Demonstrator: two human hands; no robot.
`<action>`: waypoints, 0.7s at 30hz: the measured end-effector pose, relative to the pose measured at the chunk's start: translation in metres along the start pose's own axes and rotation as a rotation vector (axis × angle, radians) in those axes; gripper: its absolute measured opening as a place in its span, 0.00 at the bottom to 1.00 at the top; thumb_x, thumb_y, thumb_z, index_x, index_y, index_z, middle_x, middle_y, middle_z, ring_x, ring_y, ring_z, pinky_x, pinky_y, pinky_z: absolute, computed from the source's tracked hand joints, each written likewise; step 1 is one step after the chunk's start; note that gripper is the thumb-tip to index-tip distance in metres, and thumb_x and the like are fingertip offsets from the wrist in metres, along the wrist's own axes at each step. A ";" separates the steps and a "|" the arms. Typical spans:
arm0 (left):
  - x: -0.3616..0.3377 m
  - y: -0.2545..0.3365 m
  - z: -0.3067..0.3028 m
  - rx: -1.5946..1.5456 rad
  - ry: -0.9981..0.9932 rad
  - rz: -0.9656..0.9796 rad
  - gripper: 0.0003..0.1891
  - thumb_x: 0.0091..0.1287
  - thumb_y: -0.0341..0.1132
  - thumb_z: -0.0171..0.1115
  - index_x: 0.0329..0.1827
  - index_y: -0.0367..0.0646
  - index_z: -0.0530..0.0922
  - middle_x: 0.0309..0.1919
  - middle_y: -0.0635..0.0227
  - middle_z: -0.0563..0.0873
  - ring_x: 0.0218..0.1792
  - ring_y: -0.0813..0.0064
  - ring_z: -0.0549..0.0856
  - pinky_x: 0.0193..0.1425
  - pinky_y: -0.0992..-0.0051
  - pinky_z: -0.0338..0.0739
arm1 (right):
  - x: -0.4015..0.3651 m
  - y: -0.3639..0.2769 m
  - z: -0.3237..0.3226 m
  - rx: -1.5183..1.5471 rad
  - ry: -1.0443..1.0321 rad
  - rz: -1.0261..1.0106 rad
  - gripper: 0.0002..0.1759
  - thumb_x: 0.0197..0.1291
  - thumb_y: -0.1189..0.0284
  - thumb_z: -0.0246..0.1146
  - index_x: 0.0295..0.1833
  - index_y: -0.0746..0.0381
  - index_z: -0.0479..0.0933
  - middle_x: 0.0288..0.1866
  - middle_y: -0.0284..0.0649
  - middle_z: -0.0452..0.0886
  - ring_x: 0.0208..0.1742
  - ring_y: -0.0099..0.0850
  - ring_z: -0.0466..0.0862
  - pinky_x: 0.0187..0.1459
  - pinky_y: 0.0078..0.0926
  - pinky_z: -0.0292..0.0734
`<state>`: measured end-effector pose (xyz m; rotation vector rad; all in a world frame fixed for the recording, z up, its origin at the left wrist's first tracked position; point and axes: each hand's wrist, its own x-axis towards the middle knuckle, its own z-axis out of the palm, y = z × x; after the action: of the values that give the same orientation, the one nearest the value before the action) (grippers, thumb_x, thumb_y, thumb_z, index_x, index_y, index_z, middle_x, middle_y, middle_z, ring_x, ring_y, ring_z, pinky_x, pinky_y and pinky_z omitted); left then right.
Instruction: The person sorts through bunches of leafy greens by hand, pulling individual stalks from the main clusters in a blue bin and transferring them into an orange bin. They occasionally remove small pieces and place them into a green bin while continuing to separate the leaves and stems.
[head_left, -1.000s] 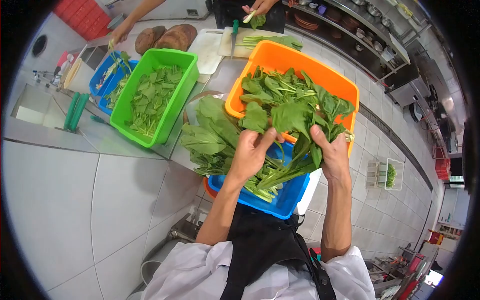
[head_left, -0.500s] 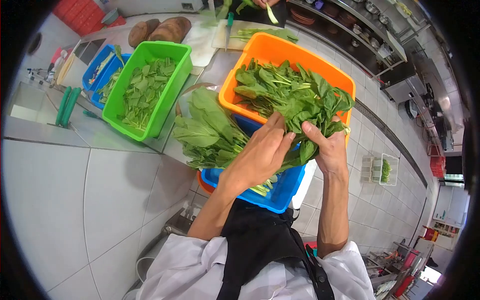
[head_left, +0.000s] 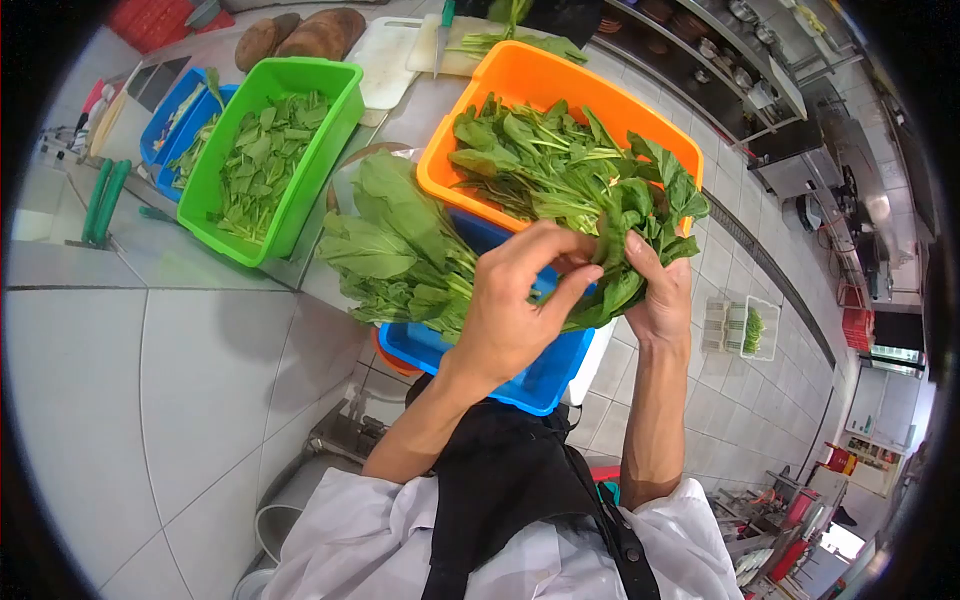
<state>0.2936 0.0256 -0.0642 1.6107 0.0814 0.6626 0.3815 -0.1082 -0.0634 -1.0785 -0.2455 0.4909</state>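
Note:
My right hand (head_left: 662, 295) is closed around a bunch of leafy greens (head_left: 632, 205), its thumb lying over the leaves. My left hand (head_left: 528, 295) is beside it, thumb and forefinger brought together at the edge of that bunch. Both are at the near side of an orange basin (head_left: 600, 85) that holds more loose greens (head_left: 525, 140). Below my hands is a blue basin (head_left: 540, 385), partly covered by my left hand and leaves. Left of my left hand lies a pile of large-leaved greens (head_left: 380, 240).
A green basin (head_left: 345, 110) of cut leaves stands on the counter at left, beside blue trays (head_left: 170, 125). Green-handled tools (head_left: 105, 200) lie further left. A knife (head_left: 443, 35) rests on a cutting board (head_left: 465, 60) at the back. A white crate (head_left: 762, 325) sits on the floor.
My left thumb and forefinger have drawn into a pinch beside the bunch, where the fingertips were among the leaves. The right hand keeps its hold. The whole view has shifted slightly.

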 end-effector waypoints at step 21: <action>0.007 -0.004 0.007 0.168 0.116 0.251 0.16 0.50 0.15 0.69 0.41 0.38 0.83 0.38 0.61 0.79 0.35 0.71 0.81 0.38 0.74 0.77 | 0.001 0.003 -0.002 -0.115 0.025 -0.029 0.29 0.58 0.80 0.67 0.65 0.67 0.66 0.54 0.40 0.79 0.51 0.28 0.80 0.53 0.28 0.78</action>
<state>0.3038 0.0230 -0.0657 1.7597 0.0201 0.9645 0.3826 -0.1085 -0.0672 -1.1907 -0.2694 0.4413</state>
